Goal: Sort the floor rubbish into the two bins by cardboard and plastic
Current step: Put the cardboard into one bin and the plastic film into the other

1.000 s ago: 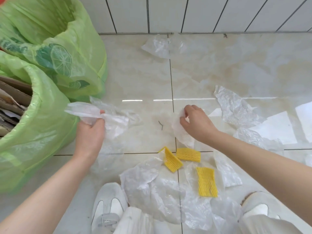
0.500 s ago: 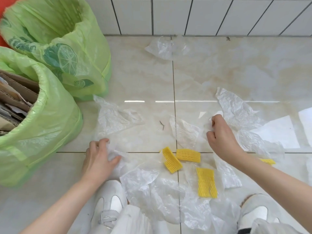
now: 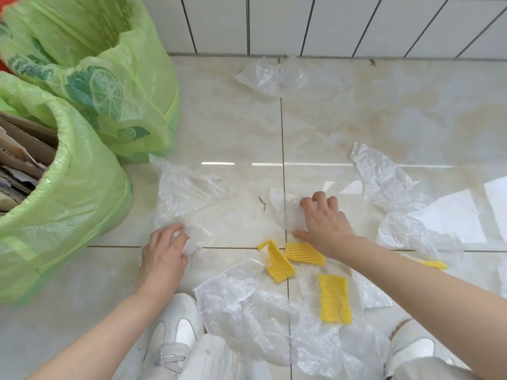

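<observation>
My left hand (image 3: 164, 256) grips a crumpled wad of clear plastic film (image 3: 193, 239) on the floor, in front of the near green-lined bin (image 3: 82, 215) that holds cardboard (image 3: 19, 160). My right hand (image 3: 325, 226) lies on a small clear plastic piece (image 3: 284, 208) at the tile joint, fingers curled over its top edge and thumb spread below. The far green-lined bin (image 3: 131, 86) with a lemon print stands open behind. Yellow foam nets (image 3: 277, 261) (image 3: 334, 297) lie just below my right hand.
More clear plastic sheets lie about: one by the bins (image 3: 186, 190), one by the wall (image 3: 263, 75), two on the right (image 3: 384, 179) (image 3: 411, 234) and a big heap (image 3: 247, 311) between my white shoes (image 3: 175, 333). A tiled wall (image 3: 329, 23) closes the far side.
My left hand came down from beside the near bin to the floor and closed on crumpled film. My right hand went right, then came back left onto the small piece.
</observation>
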Tool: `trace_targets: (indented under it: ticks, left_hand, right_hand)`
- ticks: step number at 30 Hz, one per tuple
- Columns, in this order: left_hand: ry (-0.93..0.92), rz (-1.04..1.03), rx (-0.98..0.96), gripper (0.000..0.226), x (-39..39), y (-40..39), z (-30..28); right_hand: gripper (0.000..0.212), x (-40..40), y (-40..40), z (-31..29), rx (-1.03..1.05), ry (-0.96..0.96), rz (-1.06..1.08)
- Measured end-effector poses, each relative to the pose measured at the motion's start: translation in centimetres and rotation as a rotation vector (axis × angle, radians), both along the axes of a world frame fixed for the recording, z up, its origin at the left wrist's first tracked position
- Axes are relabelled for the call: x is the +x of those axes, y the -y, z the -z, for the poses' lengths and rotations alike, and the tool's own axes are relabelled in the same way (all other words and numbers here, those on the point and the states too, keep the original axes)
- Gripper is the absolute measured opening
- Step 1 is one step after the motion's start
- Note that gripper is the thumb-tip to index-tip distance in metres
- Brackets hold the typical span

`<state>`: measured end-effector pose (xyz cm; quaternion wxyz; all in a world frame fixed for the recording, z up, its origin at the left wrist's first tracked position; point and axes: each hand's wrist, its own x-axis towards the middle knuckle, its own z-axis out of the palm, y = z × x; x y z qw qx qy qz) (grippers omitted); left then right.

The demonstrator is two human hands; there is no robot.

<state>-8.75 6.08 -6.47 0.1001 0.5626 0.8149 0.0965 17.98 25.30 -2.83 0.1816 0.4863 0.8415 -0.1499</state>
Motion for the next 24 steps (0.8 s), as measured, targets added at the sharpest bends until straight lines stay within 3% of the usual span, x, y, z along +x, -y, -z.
trace_targets:
  ticks: [5, 12, 17, 24]
  left_hand:
    - [0.043, 0.078, 0.064, 0.051, -0.5, -0.4, 0.0]
    - [0.135, 0.081, 0.07, 0.069, 0.2, 0.0, -0.5]
    - [0.216, 0.055, 0.114, 0.055, 2.1, -0.5, -2.6]
    - [0.186, -0.086, 0.418, 0.04, 1.5, -6.2, -8.7]
  right_hand:
    - [0.054, -0.6, 0.2, 0.7, -0.126, -0.104, 0.144]
    - [0.016, 0.5, 0.0, 1.2, -0.084, -0.093, 0.141]
    - [0.018, 0.6, -1.2, 0.2, -0.109, -0.275, 0.238]
    - [0.016, 1.8, -0.4, -2.5, -0.214, -0.435, 0.316]
